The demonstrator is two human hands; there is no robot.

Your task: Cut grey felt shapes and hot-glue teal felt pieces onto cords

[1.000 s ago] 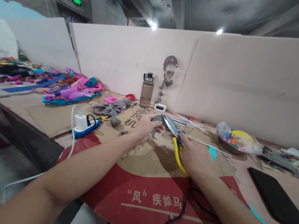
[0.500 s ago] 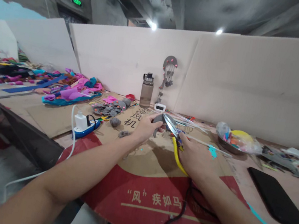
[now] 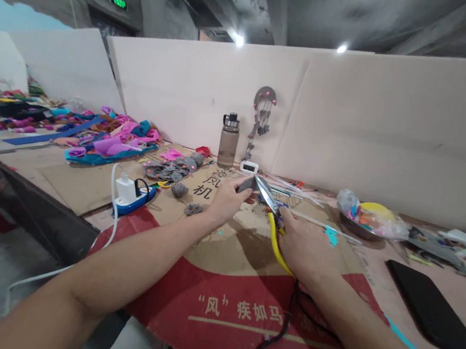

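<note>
My left hand (image 3: 231,197) is closed on a small piece of grey felt (image 3: 247,184), pinched between thumb and fingers. Closed around the handles of the scissors (image 3: 269,195), my right hand (image 3: 300,239) keeps the silver blades pointing up and left, against the felt. One yellow handle (image 3: 277,247) hangs below the hand. Both hands are above the cardboard sheet (image 3: 237,312), red and tan with printed characters. A ball of grey yarn (image 3: 179,190) and a pile of grey felt pieces with pink dots (image 3: 171,168) lie left of my left hand.
A water bottle (image 3: 228,144) and small white clock (image 3: 249,167) stand at the back, below a hanging grey moon ornament (image 3: 266,99). Right are a metal bowl (image 3: 360,227) and black phone (image 3: 433,312). A blue power strip (image 3: 134,201) and colourful fabric (image 3: 117,146) lie left.
The grey felt has turned in my left fingers, and less of it shows beneath the blades. The scissors have barely moved.
</note>
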